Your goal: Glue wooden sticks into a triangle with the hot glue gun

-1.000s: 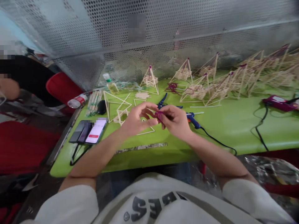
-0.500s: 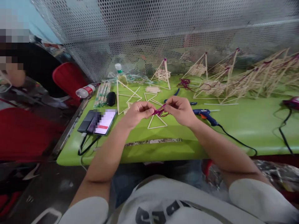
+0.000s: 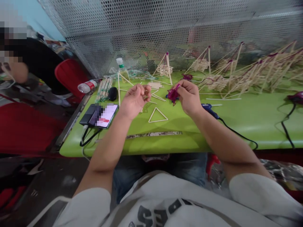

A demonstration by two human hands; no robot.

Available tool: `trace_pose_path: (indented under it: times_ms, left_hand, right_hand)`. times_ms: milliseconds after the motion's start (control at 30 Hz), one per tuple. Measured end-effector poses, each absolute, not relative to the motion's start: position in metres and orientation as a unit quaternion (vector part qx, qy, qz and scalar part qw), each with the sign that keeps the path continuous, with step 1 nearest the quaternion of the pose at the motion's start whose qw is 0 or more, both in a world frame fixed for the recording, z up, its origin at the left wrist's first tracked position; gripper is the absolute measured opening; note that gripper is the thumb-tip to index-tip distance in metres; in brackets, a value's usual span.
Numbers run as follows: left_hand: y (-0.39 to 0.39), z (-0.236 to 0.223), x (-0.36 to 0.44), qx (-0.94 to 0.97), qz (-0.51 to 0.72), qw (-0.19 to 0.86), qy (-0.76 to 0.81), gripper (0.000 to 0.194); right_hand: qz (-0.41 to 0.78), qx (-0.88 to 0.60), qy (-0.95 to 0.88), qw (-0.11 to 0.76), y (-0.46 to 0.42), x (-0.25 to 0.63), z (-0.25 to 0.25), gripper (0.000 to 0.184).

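My right hand (image 3: 189,96) is closed on a small tangle of purple yarn (image 3: 174,93), held above the green table (image 3: 236,119). My left hand (image 3: 134,100) hovers a hand's width to the left, fingers curled in a pinch; what it pinches is too thin to make out. A flat stick triangle (image 3: 158,115) lies on the table below and between the hands. More loose stick triangles (image 3: 156,94) lie just behind them.
Two phones (image 3: 99,115) with a cable lie left. A black mouse (image 3: 112,93), a stick bundle (image 3: 104,90) and bottles (image 3: 87,86) stand behind. A blue glue gun (image 3: 209,108) with cord lies right. Stick pyramids (image 3: 165,66) line the mesh wall. A person sits far left.
My hands have drawn apart and lifted. The purple yarn that stretched between both hands is now bunched in my right hand alone.
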State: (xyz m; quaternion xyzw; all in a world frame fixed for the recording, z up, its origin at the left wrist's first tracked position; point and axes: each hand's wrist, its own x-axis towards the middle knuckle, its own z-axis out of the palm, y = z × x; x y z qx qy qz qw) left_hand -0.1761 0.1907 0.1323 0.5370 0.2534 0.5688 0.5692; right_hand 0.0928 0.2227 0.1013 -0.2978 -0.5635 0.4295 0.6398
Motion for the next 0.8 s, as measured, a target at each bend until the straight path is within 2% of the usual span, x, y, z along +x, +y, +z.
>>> trace_pose_path:
  times_ms: [100, 167, 300, 367, 433, 467, 500, 567, 633, 733, 800]
  left_hand:
    - [0.188, 0.132, -0.174, 0.604, 0.543, 0.533, 0.239, 0.070]
    - [0.178, 0.132, -0.170, 0.671, 0.468, 0.529, 0.225, 0.061]
    - [0.149, 0.131, -0.156, 0.743, 0.257, 0.584, 0.200, 0.022]
    - [0.137, 0.130, -0.148, 0.755, 0.166, 0.599, 0.209, 0.025]
    - [0.133, 0.129, -0.142, 0.763, 0.132, 0.583, 0.245, 0.019]
    - [0.133, 0.128, -0.140, 0.767, 0.141, 0.565, 0.269, 0.013]
    - [0.135, 0.127, -0.139, 0.769, 0.166, 0.542, 0.294, 0.020]
    - [0.141, 0.121, -0.137, 0.760, 0.246, 0.503, 0.329, 0.048]
    - [0.149, 0.111, -0.135, 0.730, 0.369, 0.461, 0.345, 0.067]
    - [0.157, 0.096, -0.130, 0.678, 0.537, 0.392, 0.313, 0.069]
    - [0.160, 0.090, -0.127, 0.674, 0.586, 0.344, 0.289, 0.068]
  right_hand:
    - [0.472, -0.273, -0.566, 0.618, 0.216, 0.087, 0.103, 0.044]
    - [0.493, -0.262, -0.566, 0.607, 0.214, 0.085, 0.104, 0.050]
    - [0.518, -0.247, -0.563, 0.595, 0.214, 0.085, 0.105, 0.058]
    - [0.526, -0.245, -0.562, 0.590, 0.214, 0.085, 0.104, 0.061]
    - [0.532, -0.245, -0.563, 0.583, 0.214, 0.085, 0.104, 0.061]
    - [0.535, -0.245, -0.564, 0.580, 0.213, 0.084, 0.103, 0.061]
    - [0.536, -0.246, -0.564, 0.578, 0.211, 0.084, 0.103, 0.061]
    - [0.535, -0.247, -0.566, 0.577, 0.208, 0.082, 0.102, 0.060]
    - [0.526, -0.244, -0.575, 0.577, 0.205, 0.079, 0.101, 0.058]
    - [0.495, -0.236, -0.595, 0.587, 0.200, 0.075, 0.100, 0.056]
    - [0.474, -0.228, -0.606, 0.596, 0.198, 0.073, 0.099, 0.056]
